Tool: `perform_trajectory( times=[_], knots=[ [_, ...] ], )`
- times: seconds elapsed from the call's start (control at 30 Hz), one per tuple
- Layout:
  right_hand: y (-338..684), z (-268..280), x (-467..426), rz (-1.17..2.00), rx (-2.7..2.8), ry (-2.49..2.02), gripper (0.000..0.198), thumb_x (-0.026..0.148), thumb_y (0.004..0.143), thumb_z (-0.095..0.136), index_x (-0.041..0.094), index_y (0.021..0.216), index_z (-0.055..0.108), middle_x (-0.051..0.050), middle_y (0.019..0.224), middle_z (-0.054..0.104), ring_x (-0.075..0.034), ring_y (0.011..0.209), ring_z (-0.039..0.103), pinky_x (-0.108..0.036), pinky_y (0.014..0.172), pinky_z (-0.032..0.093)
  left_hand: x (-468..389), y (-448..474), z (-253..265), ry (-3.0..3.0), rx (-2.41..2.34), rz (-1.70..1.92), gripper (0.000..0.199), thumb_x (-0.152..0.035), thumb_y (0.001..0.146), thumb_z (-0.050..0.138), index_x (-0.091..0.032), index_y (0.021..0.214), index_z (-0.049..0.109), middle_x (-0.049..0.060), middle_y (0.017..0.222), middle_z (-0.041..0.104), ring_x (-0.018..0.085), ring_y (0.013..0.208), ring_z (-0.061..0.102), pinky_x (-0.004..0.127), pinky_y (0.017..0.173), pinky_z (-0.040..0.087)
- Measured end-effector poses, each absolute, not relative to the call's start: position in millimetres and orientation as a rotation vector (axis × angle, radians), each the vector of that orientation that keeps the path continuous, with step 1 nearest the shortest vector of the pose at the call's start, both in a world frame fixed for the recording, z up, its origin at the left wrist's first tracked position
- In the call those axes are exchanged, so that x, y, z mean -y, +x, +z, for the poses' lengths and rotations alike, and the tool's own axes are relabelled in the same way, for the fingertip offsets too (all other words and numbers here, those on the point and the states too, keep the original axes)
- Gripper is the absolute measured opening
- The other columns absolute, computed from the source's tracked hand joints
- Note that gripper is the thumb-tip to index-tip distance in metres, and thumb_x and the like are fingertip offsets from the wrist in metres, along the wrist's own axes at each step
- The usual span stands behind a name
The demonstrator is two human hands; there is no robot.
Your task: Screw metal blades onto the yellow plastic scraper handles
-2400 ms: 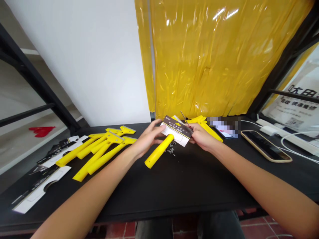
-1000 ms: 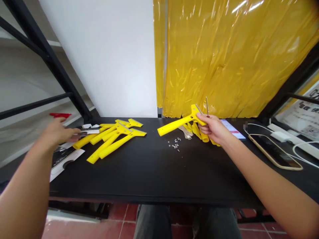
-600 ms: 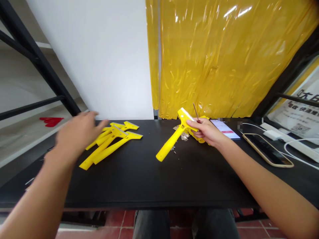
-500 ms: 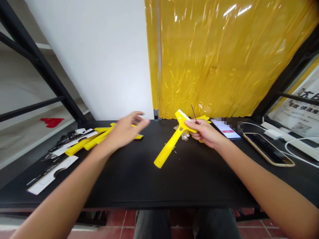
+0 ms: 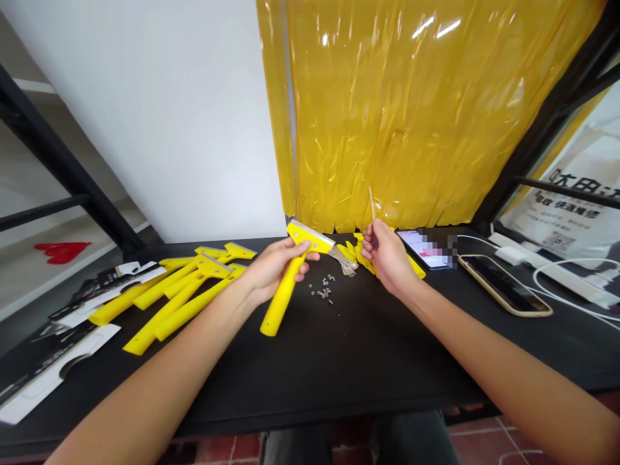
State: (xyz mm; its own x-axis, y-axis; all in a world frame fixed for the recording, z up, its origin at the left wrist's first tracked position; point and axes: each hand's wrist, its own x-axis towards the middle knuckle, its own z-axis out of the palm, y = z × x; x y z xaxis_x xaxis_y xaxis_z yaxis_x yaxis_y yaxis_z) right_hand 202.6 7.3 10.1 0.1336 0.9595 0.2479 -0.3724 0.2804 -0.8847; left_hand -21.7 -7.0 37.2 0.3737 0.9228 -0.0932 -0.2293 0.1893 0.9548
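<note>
My left hand (image 5: pixel 274 268) is closed round the neck of a yellow scraper (image 5: pixel 278 302). Its wide head with a metal strip points up and away, and the handle slopes down toward me. In my right hand (image 5: pixel 390 255), a fist to the right of it, is a thin screwdriver (image 5: pixel 372 201) whose shaft points up; its handle is hidden by the fingers. Below and between the hands lie several small screws and nuts (image 5: pixel 323 290). Thin metal blades (image 5: pixel 347 266) and loose yellow pieces (image 5: pixel 364 248) are behind them, partly covered by my right hand.
Several yellow scrapers (image 5: pixel 181 297) lie heaped on the black table (image 5: pixel 310 381) at left, beside black and white card sleeves (image 5: pixel 58 368). Two phones, one dark (image 5: pixel 504 284) and one lit (image 5: pixel 426 250), a power strip (image 5: pixel 557 274) and white cables are at right. Yellow plastic sheeting (image 5: pixel 411 116) hangs behind.
The scraper has passed from my right hand to my left, which was empty and has come in from the left. My right hand keeps the screwdriver. The view has shifted slightly.
</note>
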Motion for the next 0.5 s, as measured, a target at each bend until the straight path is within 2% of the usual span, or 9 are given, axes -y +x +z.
perform_trajectory(
  times=[0.07, 0.17, 0.27, 0.33, 0.4, 0.5],
  knots=[
    [206.6, 13.0, -6.3, 1.042, 1.031, -0.771, 0.043, 0.061, 0.084, 0.067, 0.023, 0.078, 0.048, 0.005, 0.067, 0.041, -0.007, 0.051, 0.033, -0.021, 0.042, 0.024, 11.2, -28.9, 54.0, 1.035, -0.791, 0.992, 0.016, -0.024, 0.087, 0.070, -0.016, 0.096, 0.060, 0.005, 0.087, 0.068, 0.006, 0.052, 0.050, 0.018, 0.044, 0.039],
    [209.4, 18.1, -1.0, 0.996, 1.108, -0.822, 0.039, 0.063, 0.089, 0.059, 0.025, 0.084, 0.052, 0.007, 0.063, 0.031, -0.008, 0.047, 0.023, -0.022, 0.040, 0.016, 19.7, -37.3, 75.7, 1.110, -0.814, 1.119, 0.013, -0.026, 0.087, 0.062, -0.017, 0.095, 0.059, 0.003, 0.078, 0.064, 0.010, 0.053, 0.050, 0.021, 0.047, 0.042],
    [209.4, 21.4, 2.5, 0.987, 1.112, -0.860, 0.042, 0.066, 0.091, 0.052, 0.024, 0.085, 0.058, 0.006, 0.065, 0.028, -0.008, 0.047, 0.019, -0.024, 0.039, 0.015, 21.9, -41.5, 81.0, 1.135, -0.801, 1.196, 0.032, -0.044, 0.090, 0.046, -0.016, 0.096, 0.060, 0.006, 0.076, 0.062, 0.016, 0.059, 0.055, 0.027, 0.054, 0.049],
    [209.1, 21.6, 2.6, 0.986, 1.135, -0.876, 0.040, 0.063, 0.090, 0.056, 0.024, 0.087, 0.059, 0.006, 0.066, 0.030, -0.008, 0.047, 0.020, -0.024, 0.039, 0.016, 17.7, -42.7, 76.1, 1.107, -0.840, 1.194, 0.047, -0.058, 0.091, 0.040, -0.016, 0.097, 0.061, 0.008, 0.077, 0.063, 0.018, 0.063, 0.058, 0.028, 0.056, 0.051],
    [208.9, 20.6, 1.8, 0.967, 1.162, -0.871, 0.033, 0.057, 0.088, 0.061, 0.024, 0.090, 0.058, 0.006, 0.067, 0.033, -0.008, 0.047, 0.024, -0.023, 0.039, 0.018, 11.2, -43.7, 69.0, 1.066, -0.908, 1.189, 0.049, -0.062, 0.091, 0.045, -0.016, 0.097, 0.062, 0.009, 0.078, 0.064, 0.017, 0.063, 0.058, 0.027, 0.056, 0.051],
    [208.8, 19.3, 1.0, 0.918, 1.182, -0.827, 0.027, 0.050, 0.088, 0.066, 0.026, 0.094, 0.056, 0.006, 0.067, 0.036, -0.008, 0.048, 0.029, -0.022, 0.040, 0.023, 2.0, -46.7, 61.7, 0.978, -0.981, 1.182, 0.029, -0.045, 0.092, 0.060, -0.016, 0.093, 0.062, 0.006, 0.077, 0.063, 0.013, 0.060, 0.057, 0.022, 0.054, 0.050]
  ],
)
